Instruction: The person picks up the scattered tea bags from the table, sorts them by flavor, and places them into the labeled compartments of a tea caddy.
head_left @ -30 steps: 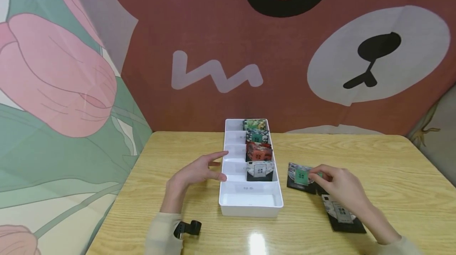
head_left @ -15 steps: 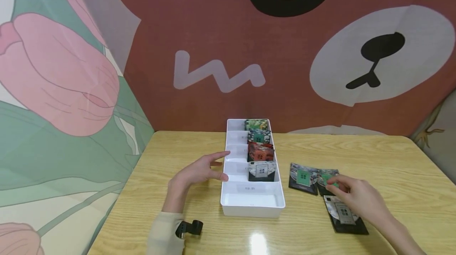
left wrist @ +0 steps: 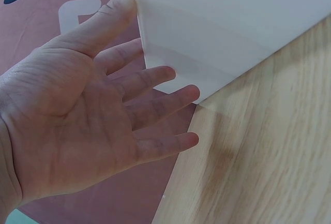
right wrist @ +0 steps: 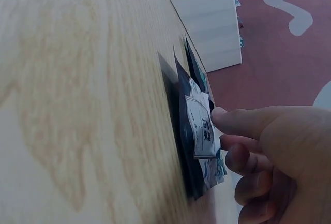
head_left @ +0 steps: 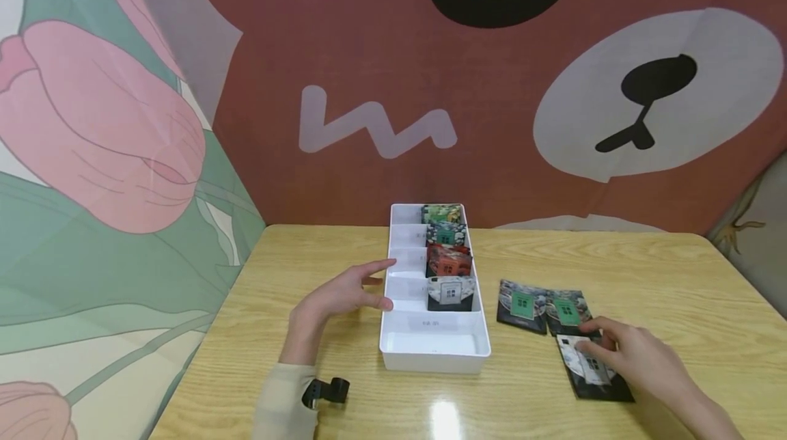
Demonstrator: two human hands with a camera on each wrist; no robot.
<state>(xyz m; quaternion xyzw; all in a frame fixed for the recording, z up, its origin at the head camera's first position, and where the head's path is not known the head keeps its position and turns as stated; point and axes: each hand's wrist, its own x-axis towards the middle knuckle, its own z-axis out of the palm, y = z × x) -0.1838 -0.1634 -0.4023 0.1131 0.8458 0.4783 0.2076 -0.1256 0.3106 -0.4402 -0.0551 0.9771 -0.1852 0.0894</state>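
Observation:
A long white divided tray (head_left: 433, 363) stands on the table. My left hand (head_left: 338, 293) rests at its left side, thumb and index finger touching the rim; in the left wrist view the other fingers (left wrist: 163, 105) are extended beside the wall. My right hand (head_left: 642, 361) is over a black sachet with a pale label (head_left: 595, 370), thumb tip at its upper part and index finger near its far edge, a gap between them. In the right wrist view the thumb meets or nearly meets this sachet (right wrist: 201, 128). Just beyond lie two green-labelled sachets (head_left: 522, 307), side by side.
Sachets stand in the tray's rear compartments: a pale one (head_left: 451, 294), red ones (head_left: 449, 262), a green-labelled one (head_left: 445, 235) and a yellow-green one (head_left: 441, 214). The front compartment (head_left: 433, 341) shows a bare floor. A printed cloth (head_left: 369, 50) hangs behind the table (head_left: 307, 249).
My right hand has moved from the green-labelled sachets rightward and nearer, to the pale-labelled sachet. The green-labelled pair now lies fully uncovered or nearly so. My left hand keeps its place.

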